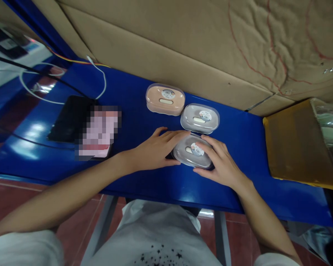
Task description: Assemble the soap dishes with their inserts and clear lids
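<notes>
White shirt [155, 229] with small dark stars is facing the bench [155, 186], its wearer leaning both bare arms over the blue top. Left hand [158, 148] and right hand [220, 159] are closing round the near grey box [180, 149], which is lying between them. On the left side, fingers are reaching along the far edge while the thumb is pressing near the front corner; on the other, fingers are curling over the top and far edge, with the thumb sitting at the front. Whether its base is touching the bench, I can't tell. Its clear cover is showing a pale oval piece and a round label.

Just beyond, a second grey box [200, 119] is sitting flat, and a peach box [165, 101] is resting beside it, farther back and to the left. Off to the left, a black flat object [69, 120] is lying next to a blurred-out item [100, 133], with a white cable [104, 81] curving behind. Over on the right, a brown carton [296, 144] is standing, and cardboard sheeting [161, 55] is lining the back.
</notes>
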